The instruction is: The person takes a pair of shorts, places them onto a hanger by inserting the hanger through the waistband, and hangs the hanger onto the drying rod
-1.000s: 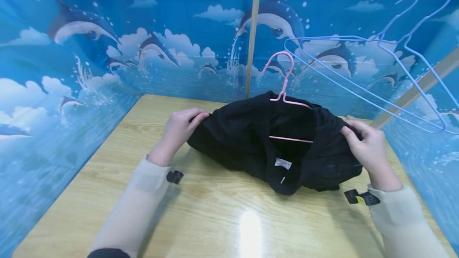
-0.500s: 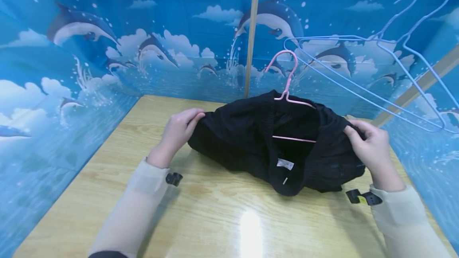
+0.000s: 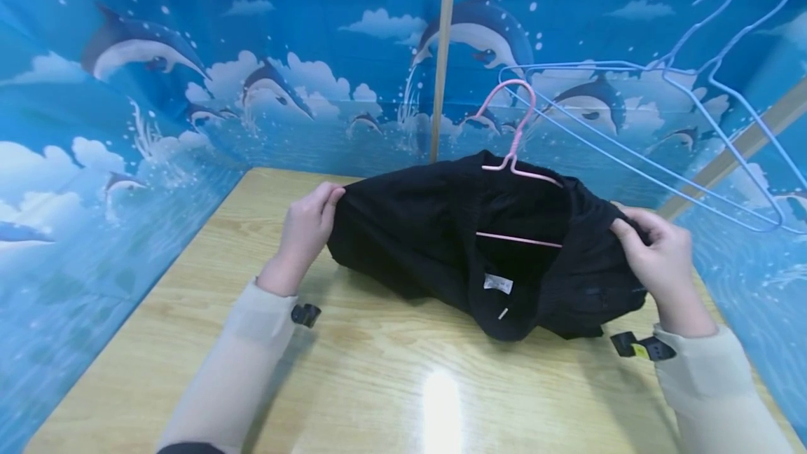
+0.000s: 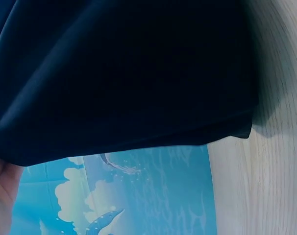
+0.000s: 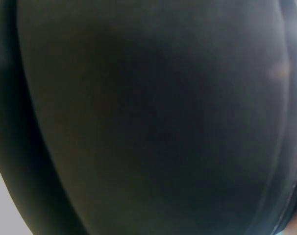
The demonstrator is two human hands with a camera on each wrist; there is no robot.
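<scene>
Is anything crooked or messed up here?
Just a little: in the head view, the pink hanger leans to the right inside the black garment, so it looks crooked. I can't see anything spilled or broken.

Plain off-white long sleeves: left sleeve (image 3: 230,356), right sleeve (image 3: 709,384). Left wrist camera (image 3: 305,314) small, black. Right wrist camera (image 3: 624,345) black, two-lobed, yellow marking (image 3: 640,351). Dark curved band (image 3: 190,448) low across left sleeve.
</scene>
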